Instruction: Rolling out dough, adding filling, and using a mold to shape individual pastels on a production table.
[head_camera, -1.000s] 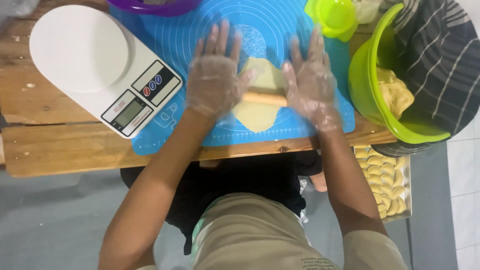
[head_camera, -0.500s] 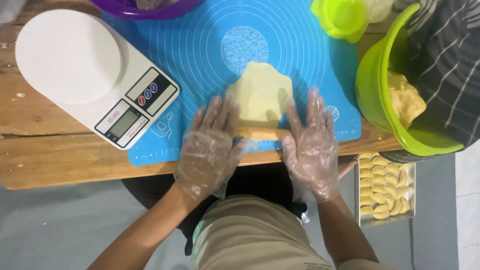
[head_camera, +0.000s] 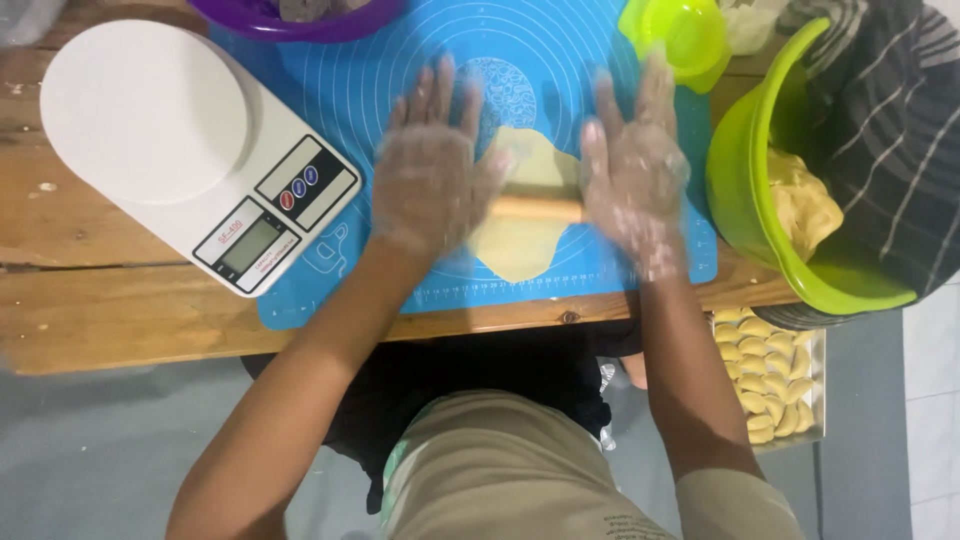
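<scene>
Head view: your two gloved hands flat on a pin over dough.

Your left hand (head_camera: 428, 170) and right hand (head_camera: 632, 165) lie open, palms down, fingers spread, one on each end of the pin (head_camera: 538, 209), pressing rather than gripping so it can roll. The pin lies on the dough (head_camera: 525, 200) at the middle of the blue mat (head_camera: 330, 90), long axis left to right. Scale (head_camera: 180, 150) sits left, partly on the mat; green bowl (head_camera: 745, 200) right, with more dough; filled tray (head_camera: 768, 375) lower, beyond the table edge.
</scene>
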